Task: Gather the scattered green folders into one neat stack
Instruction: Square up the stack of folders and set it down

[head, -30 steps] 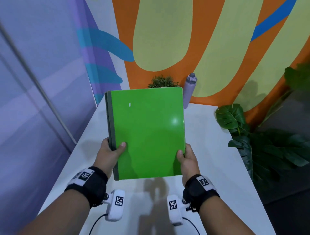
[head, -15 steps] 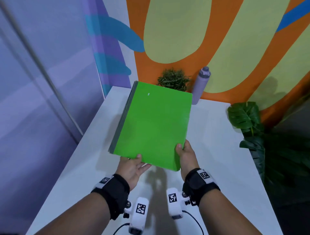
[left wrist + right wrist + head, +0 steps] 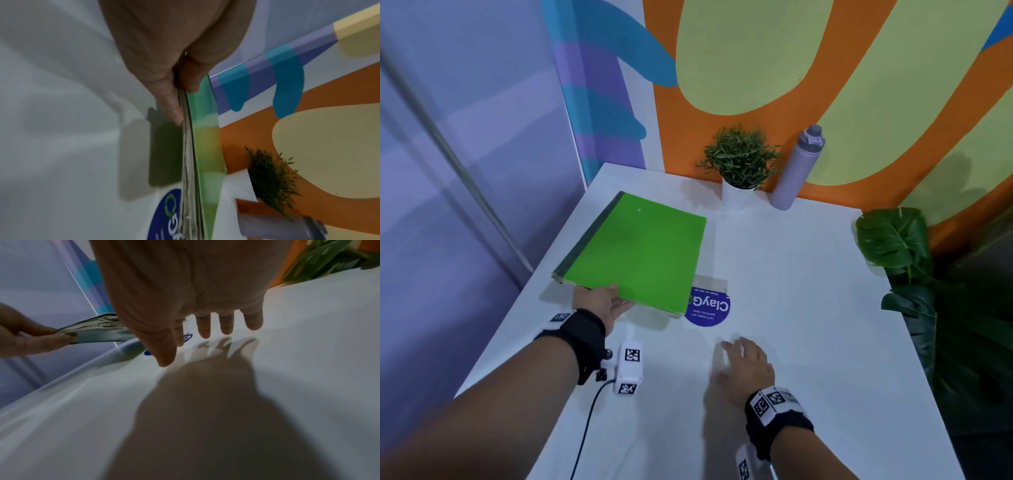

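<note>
A stack of bright green folders with a dark spine lies low over the white table, toward its left side. My left hand pinches the stack's near edge, thumb on top and fingers beneath, as the left wrist view shows at the paper edges. The stack's near corner hangs over a round blue sticker. My right hand hovers over the bare table nearer to me, its fingers straight and spread, holding nothing. The right wrist view catches the stack at far left.
A small potted plant and a lilac bottle stand at the table's back edge by the painted wall. Large leafy plants sit off the right edge. A glass partition runs along the left.
The stack went from upright in both hands to low and flat at the table's left. My right hand let go and drew back toward me; my left hand still holds the near edge.
</note>
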`<state>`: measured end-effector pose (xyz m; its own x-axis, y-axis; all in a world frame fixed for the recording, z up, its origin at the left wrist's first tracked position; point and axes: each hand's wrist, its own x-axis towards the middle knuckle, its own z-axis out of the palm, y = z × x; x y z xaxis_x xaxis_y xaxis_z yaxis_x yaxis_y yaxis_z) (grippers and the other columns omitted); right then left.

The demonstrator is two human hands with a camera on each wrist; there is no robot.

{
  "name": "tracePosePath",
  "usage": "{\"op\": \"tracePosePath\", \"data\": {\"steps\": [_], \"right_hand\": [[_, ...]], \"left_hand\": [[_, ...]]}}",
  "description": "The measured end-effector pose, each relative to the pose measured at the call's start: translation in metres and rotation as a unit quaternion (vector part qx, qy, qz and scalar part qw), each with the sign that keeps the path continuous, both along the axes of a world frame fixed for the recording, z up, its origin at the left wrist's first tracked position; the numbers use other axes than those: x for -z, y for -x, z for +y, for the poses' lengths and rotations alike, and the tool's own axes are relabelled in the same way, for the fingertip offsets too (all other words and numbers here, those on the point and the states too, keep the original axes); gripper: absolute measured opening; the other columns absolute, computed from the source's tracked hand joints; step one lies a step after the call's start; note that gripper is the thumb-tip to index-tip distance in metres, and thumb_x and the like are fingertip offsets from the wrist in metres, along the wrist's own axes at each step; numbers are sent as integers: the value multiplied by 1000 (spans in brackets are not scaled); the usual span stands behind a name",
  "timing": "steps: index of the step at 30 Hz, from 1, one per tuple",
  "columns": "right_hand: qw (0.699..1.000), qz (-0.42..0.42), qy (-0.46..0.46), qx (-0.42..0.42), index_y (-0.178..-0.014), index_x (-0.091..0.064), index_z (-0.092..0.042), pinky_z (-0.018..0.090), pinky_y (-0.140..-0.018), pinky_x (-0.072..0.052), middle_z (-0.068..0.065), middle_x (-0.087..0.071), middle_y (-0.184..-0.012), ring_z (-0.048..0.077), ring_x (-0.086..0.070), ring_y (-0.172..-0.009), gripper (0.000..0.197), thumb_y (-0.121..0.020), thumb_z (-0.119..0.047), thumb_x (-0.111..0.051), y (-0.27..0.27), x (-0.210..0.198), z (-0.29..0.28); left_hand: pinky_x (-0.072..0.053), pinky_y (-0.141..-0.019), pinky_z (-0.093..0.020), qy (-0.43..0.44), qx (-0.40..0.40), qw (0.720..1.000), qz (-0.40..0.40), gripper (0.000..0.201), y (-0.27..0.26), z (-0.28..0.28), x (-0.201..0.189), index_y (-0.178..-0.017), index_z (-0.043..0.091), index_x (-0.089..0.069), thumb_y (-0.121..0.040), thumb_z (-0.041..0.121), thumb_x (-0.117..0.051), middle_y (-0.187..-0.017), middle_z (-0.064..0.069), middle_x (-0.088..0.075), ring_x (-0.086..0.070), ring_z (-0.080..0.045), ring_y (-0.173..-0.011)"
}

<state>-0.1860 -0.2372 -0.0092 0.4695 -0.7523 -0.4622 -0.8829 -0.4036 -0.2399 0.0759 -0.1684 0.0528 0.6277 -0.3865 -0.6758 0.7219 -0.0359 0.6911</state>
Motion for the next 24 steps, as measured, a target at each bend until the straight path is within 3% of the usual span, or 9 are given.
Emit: {"op": "tracePosePath", "data": {"steps": [3, 9, 12, 14, 16, 18, 22, 23, 24], "right_hand": [[999, 26, 13, -24, -139, -22, -42, 50, -106, -26, -2, -9, -156, 28, -9, -142, 65, -79, -35, -48, -8, 8, 1], [999, 41, 9, -17, -134, -17, -45, 57, -102, -29, -3, -3, -154, 31, -3, -141, 64, -80, -34, -48, -16, 16, -2], [998, 51, 2, -22, -135, -16, -45, 58, -102, -28, -2, -1, -155, 33, 0, -142, 64, -81, -35, -50, -16, 19, -4], [998, 54, -4, -26, -137, -14, -44, 59, -104, -27, -2, 1, -156, 34, 3, -143, 65, -83, -35, -49, -15, 18, -4], [998, 54, -9, -28, -139, -12, -44, 60, -105, -25, -3, 3, -157, 34, 5, -144, 66, -84, -35, -49, -15, 17, -4], [998, 50, -13, -30, -139, -12, -44, 60, -106, -24, -3, 4, -157, 34, 6, -144, 67, -85, -35, -49, -15, 17, -4], [998, 49, -17, -33, -138, -14, -44, 61, -106, -24, -3, 3, -157, 36, 5, -144, 66, -84, -35, -50, -14, 16, -5], [998, 49, -19, -31, -138, -14, -44, 61, -106, -24, -3, 3, -157, 36, 5, -144, 66, -84, -34, -51, -15, 15, -5], [998, 49, -20, -30, -138, -15, -44, 61, -106, -24, -3, 2, -157, 35, 5, -143, 66, -83, -34, -51, -15, 15, -5]], "left_hand": [[-55, -84, -41, -39, 7, 999, -5, 59, -19, -18, 13, -146, -2, -28, -91, -13, -46, -136, -25, -51, -61, -33, -98], [-35, -113, -42, -42, 27, 999, -9, 39, -31, -41, 29, -137, -8, -38, -98, -9, -34, -143, -27, -42, -45, -37, -131], [-56, -87, -32, -17, 22, 999, 30, 40, -39, -51, 42, -137, -8, -40, -97, -6, -36, -145, -24, -44, -48, -35, -131], [-56, -67, -23, 3, 15, 999, 30, 44, -43, -56, 50, -140, -6, -39, -95, -4, -39, -146, -23, -45, -49, -33, -130], [-55, -63, -19, 2, 31, 1000, 7, 45, -43, -59, 54, -141, -5, -38, -95, -4, -37, -146, -21, -44, -49, -31, -132], [-57, -75, -21, 7, 20, 1000, 8, 46, -43, -65, 58, -141, -4, -37, -95, -4, -37, -148, -20, -43, -48, -28, -132], [-51, -96, -24, -56, 40, 996, -60, 37, -44, -66, 60, -132, -3, -47, -96, 6, -41, -141, -17, -51, -55, -17, -124], [-50, -96, -27, -136, 89, 977, -139, 32, -42, -62, 55, -123, 0, -56, -97, 12, -44, -131, -15, -59, -59, -21, -118], [-50, -95, -31, -235, 176, 912, -287, 28, -41, -61, 55, -116, 3, -61, -97, 17, -46, -123, -13, -64, -61, -25, -114]]}}
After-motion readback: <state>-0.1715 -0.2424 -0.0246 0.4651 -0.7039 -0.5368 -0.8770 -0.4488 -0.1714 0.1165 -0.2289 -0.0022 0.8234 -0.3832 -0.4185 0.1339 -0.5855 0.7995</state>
